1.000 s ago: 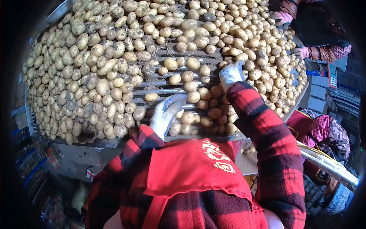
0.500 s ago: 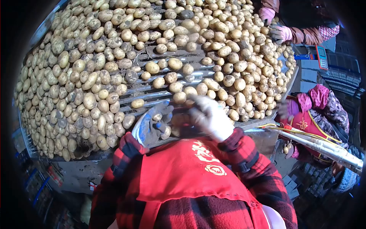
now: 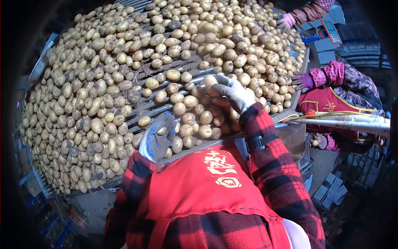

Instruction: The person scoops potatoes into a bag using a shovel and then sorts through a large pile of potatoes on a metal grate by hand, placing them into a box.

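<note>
My left hand (image 3: 156, 140), in a grey and blue glove, is curled round a small potato (image 3: 161, 131) near the close edge of the sorting table. My right hand (image 3: 235, 92), in a white and grey glove, reaches over the table with its fingertips closed on a pale potato (image 3: 210, 80). Loose potatoes (image 3: 205, 131) lie between and below my hands, some in the shadow of my right hand. Under them show the metal slats (image 3: 159, 101) of the table.
A large heap of potatoes (image 3: 87, 120) covers the left side. A co-worker's pink-gloved hand (image 3: 286, 20) is at the far right edge, another person's purple-gloved hand (image 3: 303, 81) nearer. A white pole (image 3: 344, 123) juts in at right; a red-framed device (image 3: 331, 32) lies beyond.
My right hand has moved away from the near edge and now grips a potato. More potatoes show between my hands. My left hand keeps its small potato. The whole view has shifted and turned.
</note>
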{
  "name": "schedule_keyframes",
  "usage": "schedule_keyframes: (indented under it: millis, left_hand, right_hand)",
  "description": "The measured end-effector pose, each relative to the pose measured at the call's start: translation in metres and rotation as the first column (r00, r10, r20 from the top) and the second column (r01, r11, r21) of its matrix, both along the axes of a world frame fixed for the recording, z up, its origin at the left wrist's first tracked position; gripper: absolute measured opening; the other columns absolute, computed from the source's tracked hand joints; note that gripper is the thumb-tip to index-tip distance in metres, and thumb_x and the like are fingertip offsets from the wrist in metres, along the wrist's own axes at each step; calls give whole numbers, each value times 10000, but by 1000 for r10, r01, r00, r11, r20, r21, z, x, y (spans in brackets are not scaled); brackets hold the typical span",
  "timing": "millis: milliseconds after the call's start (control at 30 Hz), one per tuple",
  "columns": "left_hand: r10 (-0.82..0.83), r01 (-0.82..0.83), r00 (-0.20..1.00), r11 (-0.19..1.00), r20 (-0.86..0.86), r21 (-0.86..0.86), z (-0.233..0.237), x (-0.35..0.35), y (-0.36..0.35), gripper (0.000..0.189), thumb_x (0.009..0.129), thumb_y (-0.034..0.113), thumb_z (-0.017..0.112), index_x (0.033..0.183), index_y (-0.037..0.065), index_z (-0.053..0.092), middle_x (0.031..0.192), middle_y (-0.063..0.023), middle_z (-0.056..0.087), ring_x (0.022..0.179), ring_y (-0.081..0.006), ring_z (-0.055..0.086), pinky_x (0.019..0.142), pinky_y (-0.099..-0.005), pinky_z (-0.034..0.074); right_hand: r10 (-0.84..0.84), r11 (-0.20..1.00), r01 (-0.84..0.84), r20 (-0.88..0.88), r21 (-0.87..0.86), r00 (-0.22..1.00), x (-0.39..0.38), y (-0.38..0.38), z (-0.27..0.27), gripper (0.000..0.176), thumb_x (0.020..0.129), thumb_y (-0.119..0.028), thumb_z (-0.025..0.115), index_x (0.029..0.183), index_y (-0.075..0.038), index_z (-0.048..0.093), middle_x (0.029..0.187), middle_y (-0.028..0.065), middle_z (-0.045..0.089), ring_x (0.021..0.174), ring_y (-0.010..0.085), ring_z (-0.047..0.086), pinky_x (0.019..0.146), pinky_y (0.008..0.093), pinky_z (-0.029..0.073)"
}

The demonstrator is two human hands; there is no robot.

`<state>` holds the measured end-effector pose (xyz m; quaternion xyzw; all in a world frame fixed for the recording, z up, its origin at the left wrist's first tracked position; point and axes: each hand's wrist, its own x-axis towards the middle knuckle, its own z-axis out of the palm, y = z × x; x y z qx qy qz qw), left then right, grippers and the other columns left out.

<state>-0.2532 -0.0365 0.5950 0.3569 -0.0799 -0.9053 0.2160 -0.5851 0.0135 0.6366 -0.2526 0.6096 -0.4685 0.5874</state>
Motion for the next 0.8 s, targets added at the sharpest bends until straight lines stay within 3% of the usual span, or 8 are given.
schedule_keyframes:
  millis: [200,233,267,333,433,533,567,800]
  left_hand:
    - [-51,50,995,999,89,6,7,-6,2,426,1109,273,479,1495,100,526,1337,-61,631,1144,-179,619,923,-328,535]
    - [-204,199,979,957,2,-211,-8,-4,2,425,1113,300,473,1484,101,528,1231,-30,646,1051,-149,627,848,-303,547]
    - [-187,192,980,979,64,-67,16,-20,3,421,1115,307,470,1474,93,526,1098,7,631,925,-109,612,744,-267,546]
    - [-367,368,921,929,-132,-18,11,-27,-3,425,1114,276,483,1492,83,513,1038,35,608,824,-77,581,663,-237,531]
    - [-443,447,893,894,72,-41,23,-33,2,456,1103,174,520,1548,85,470,997,71,585,765,-47,559,632,-216,528]
    - [-526,553,822,829,218,-84,51,-53,21,499,1092,140,536,1578,88,436,1183,15,632,894,-76,621,727,-238,570]
    - [-625,637,767,715,144,-290,44,-50,23,551,1073,16,481,1613,65,382,1456,-106,549,1149,-123,590,907,-238,539]
    - [-672,694,712,630,205,-347,21,-64,41,481,1002,-65,489,1482,-29,475,1494,-189,541,1333,-276,598,1109,-360,527]
  right_hand:
    - [-25,976,167,694,-139,720,37,47,40,390,1001,-367,693,1292,-145,560,1112,106,705,924,329,725,724,516,619]
    - [-127,967,248,724,-63,678,55,53,47,330,998,-327,698,1238,-131,585,996,71,680,854,288,708,692,495,607]
    - [-228,944,328,744,12,628,73,59,54,271,994,-287,704,1183,-116,610,880,37,655,784,246,690,660,474,595]
    - [72,947,140,615,-290,785,74,66,-5,196,1002,-265,693,994,-75,644,821,25,597,754,167,620,741,350,564]
    - [80,933,174,654,-314,753,75,136,-2,260,987,-241,706,1121,-22,666,948,31,649,868,136,620,774,261,504]
    - [-202,924,353,594,-148,779,79,213,14,619,938,-259,761,1462,-12,544,1248,115,689,1089,236,723,869,365,621]
    - [-307,879,465,624,-104,719,88,236,8,640,939,-236,751,1492,-20,513,1291,120,675,1093,248,723,877,366,620]
    - [-680,478,877,655,55,329,121,386,-5,507,1030,-243,652,1468,-20,526,1341,174,686,1067,310,724,740,351,617]
